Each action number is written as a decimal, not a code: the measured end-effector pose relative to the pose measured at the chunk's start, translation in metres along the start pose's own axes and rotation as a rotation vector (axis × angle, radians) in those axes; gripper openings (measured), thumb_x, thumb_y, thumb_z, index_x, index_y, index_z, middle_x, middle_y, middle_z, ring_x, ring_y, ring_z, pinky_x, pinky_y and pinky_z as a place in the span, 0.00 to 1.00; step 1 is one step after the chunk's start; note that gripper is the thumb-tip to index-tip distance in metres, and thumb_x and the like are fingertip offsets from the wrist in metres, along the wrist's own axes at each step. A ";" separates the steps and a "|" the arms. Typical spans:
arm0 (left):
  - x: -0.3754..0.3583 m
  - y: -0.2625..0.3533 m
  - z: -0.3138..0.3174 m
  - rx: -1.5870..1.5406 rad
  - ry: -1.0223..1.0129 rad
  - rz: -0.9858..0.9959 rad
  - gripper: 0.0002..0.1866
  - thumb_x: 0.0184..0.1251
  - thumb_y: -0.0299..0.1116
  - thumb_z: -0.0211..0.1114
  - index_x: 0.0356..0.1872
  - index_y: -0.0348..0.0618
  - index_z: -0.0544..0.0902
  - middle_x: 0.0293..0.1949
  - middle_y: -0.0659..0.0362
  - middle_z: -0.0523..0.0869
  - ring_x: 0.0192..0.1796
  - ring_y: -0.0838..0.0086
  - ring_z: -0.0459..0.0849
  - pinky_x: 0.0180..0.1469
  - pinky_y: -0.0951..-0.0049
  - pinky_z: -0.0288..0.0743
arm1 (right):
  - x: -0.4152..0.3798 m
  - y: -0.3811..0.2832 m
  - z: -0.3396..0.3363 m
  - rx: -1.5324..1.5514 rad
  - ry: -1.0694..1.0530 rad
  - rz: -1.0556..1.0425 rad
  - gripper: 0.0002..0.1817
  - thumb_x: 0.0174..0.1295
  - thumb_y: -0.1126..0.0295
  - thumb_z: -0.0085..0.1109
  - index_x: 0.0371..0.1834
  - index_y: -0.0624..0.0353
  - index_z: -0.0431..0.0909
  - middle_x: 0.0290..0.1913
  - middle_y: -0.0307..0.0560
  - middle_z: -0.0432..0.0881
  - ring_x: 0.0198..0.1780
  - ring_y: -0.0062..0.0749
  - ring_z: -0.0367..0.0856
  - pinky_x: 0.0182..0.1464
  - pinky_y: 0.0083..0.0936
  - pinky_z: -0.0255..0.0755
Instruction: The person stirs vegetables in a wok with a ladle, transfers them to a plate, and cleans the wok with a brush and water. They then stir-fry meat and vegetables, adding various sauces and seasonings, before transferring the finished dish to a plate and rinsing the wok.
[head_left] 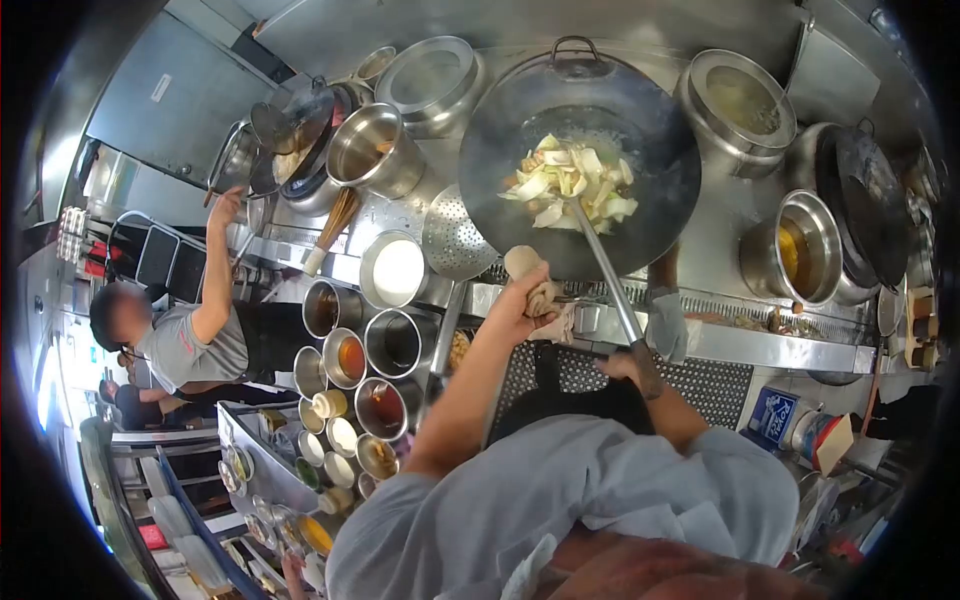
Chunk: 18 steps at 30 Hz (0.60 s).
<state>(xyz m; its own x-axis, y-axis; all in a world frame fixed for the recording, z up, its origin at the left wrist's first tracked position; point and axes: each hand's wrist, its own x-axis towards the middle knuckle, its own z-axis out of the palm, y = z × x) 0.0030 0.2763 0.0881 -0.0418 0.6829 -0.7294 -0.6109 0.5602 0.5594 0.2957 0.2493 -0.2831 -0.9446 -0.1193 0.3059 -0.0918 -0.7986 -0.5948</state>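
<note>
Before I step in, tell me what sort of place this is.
Most likely a restaurant kitchen: there is a large wok of chopped vegetables, a cluster of metal containers, several holding liquids, and a second person nearby.

This is a commercial kitchen, likely a restaurant's. A large wok (490, 150) of chopped vegetables sits at upper centre on a long stainless steel cooking range (720, 200), with steel pots (345, 150) to either side. Metal containers of sauces and liquids (385, 405) crowd together left of centre, a perforated strainer (458, 232) lies by the wok, and a co-worker (190, 340) stands at another wok (322, 150) at upper left.
</note>
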 end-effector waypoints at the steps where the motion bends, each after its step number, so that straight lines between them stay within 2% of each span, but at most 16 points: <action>1: 0.003 -0.006 -0.002 -0.010 0.020 0.007 0.14 0.62 0.47 0.66 0.41 0.52 0.77 0.34 0.64 0.81 0.35 0.74 0.81 0.35 0.71 0.76 | 0.031 -0.054 0.072 0.117 0.448 0.226 0.33 0.70 0.46 0.41 0.66 0.61 0.64 0.52 0.60 0.79 0.51 0.43 0.81 0.52 0.39 0.74; 2: 0.007 -0.011 -0.001 -0.022 0.033 0.022 0.14 0.61 0.46 0.67 0.40 0.52 0.78 0.37 0.63 0.82 0.37 0.73 0.81 0.35 0.70 0.77 | 0.099 -0.139 0.150 0.222 0.899 0.452 0.33 0.68 0.46 0.45 0.66 0.61 0.65 0.53 0.62 0.80 0.50 0.43 0.83 0.49 0.37 0.76; 3: 0.012 -0.017 -0.002 -0.038 0.015 0.028 0.12 0.61 0.39 0.65 0.42 0.47 0.78 0.39 0.59 0.83 0.38 0.71 0.82 0.39 0.69 0.78 | 0.131 -0.203 0.226 0.340 1.053 0.184 0.32 0.69 0.45 0.42 0.65 0.59 0.66 0.46 0.55 0.81 0.38 0.40 0.82 0.39 0.34 0.77; 4: 0.022 -0.028 -0.005 -0.055 0.008 0.042 0.12 0.61 0.39 0.65 0.42 0.47 0.78 0.39 0.59 0.83 0.38 0.71 0.82 0.39 0.69 0.78 | 0.144 -0.247 0.265 0.446 1.185 -0.092 0.31 0.70 0.44 0.39 0.64 0.58 0.68 0.40 0.48 0.83 0.27 0.37 0.80 0.30 0.30 0.77; 6: 0.045 -0.061 -0.017 -0.136 -0.180 0.113 0.12 0.61 0.33 0.59 0.44 0.40 0.78 0.39 0.53 0.84 0.40 0.70 0.82 0.38 0.71 0.77 | 0.118 -0.272 0.251 0.084 1.080 -0.190 0.29 0.72 0.50 0.41 0.66 0.60 0.65 0.35 0.44 0.80 0.23 0.22 0.77 0.25 0.19 0.72; 7: 0.056 -0.076 -0.017 -0.172 -0.274 0.167 0.14 0.60 0.30 0.53 0.44 0.34 0.77 0.39 0.48 0.84 0.38 0.69 0.83 0.31 0.75 0.76 | 0.116 -0.298 0.242 0.178 1.024 -0.114 0.23 0.71 0.57 0.48 0.61 0.62 0.67 0.23 0.35 0.71 0.14 0.16 0.63 0.17 0.16 0.61; 8: 0.049 -0.090 -0.002 -0.194 -0.259 0.184 0.14 0.60 0.30 0.53 0.44 0.34 0.77 0.39 0.48 0.84 0.38 0.69 0.83 0.31 0.75 0.76 | 0.114 -0.314 0.227 0.255 0.964 -0.026 0.16 0.69 0.64 0.51 0.55 0.62 0.69 0.20 0.30 0.62 0.13 0.12 0.56 0.15 0.16 0.53; 10: 0.029 -0.099 0.036 -0.378 -0.071 0.276 0.13 0.64 0.32 0.51 0.41 0.31 0.77 0.33 0.48 0.84 0.25 0.70 0.80 0.22 0.76 0.72 | 0.127 -0.351 0.243 -0.009 1.069 0.204 0.12 0.67 0.68 0.52 0.50 0.60 0.69 0.20 0.29 0.63 0.13 0.11 0.56 0.13 0.15 0.49; 11: 0.021 -0.110 0.044 -0.450 -0.058 0.295 0.13 0.65 0.32 0.51 0.42 0.33 0.76 0.33 0.48 0.84 0.26 0.72 0.81 0.20 0.79 0.70 | 0.124 -0.361 0.252 -0.021 1.034 0.260 0.12 0.67 0.68 0.52 0.50 0.60 0.69 0.20 0.29 0.63 0.13 0.11 0.56 0.13 0.15 0.49; 14: -0.024 -0.136 0.080 -0.615 0.056 0.355 0.13 0.66 0.34 0.50 0.44 0.34 0.73 0.31 0.50 0.84 0.27 0.73 0.81 0.19 0.80 0.69 | 0.114 -0.390 0.268 -0.127 1.002 0.470 0.09 0.65 0.72 0.52 0.47 0.59 0.68 0.19 0.28 0.63 0.12 0.11 0.56 0.13 0.15 0.48; 15: -0.036 -0.147 0.088 -0.720 0.075 0.356 0.13 0.64 0.30 0.51 0.47 0.36 0.71 0.30 0.52 0.82 0.27 0.72 0.81 0.18 0.80 0.69 | 0.108 -0.400 0.272 -0.097 0.947 0.520 0.09 0.64 0.73 0.52 0.46 0.59 0.68 0.19 0.29 0.63 0.12 0.11 0.57 0.12 0.15 0.49; 16: -0.054 -0.165 0.090 -0.783 0.130 0.404 0.13 0.64 0.30 0.51 0.47 0.36 0.71 0.30 0.52 0.82 0.27 0.72 0.81 0.18 0.80 0.69 | 0.103 -0.398 0.275 -0.067 0.890 0.565 0.09 0.63 0.74 0.51 0.46 0.59 0.68 0.19 0.29 0.64 0.12 0.11 0.57 0.12 0.16 0.50; 18: -0.091 -0.201 0.100 -0.779 0.239 0.506 0.13 0.59 0.31 0.54 0.42 0.34 0.73 0.33 0.48 0.82 0.34 0.66 0.82 0.21 0.79 0.69 | 0.100 -0.390 0.283 -0.038 0.818 0.684 0.09 0.64 0.74 0.48 0.47 0.58 0.68 0.18 0.30 0.63 0.10 0.12 0.56 0.10 0.16 0.51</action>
<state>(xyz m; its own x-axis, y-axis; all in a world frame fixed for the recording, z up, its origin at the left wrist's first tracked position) 0.2086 0.1479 0.0811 -0.5523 0.5961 -0.5827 -0.8269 -0.3030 0.4738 0.3265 0.3820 0.1904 -0.7222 -0.0923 -0.6855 0.5419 -0.6913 -0.4779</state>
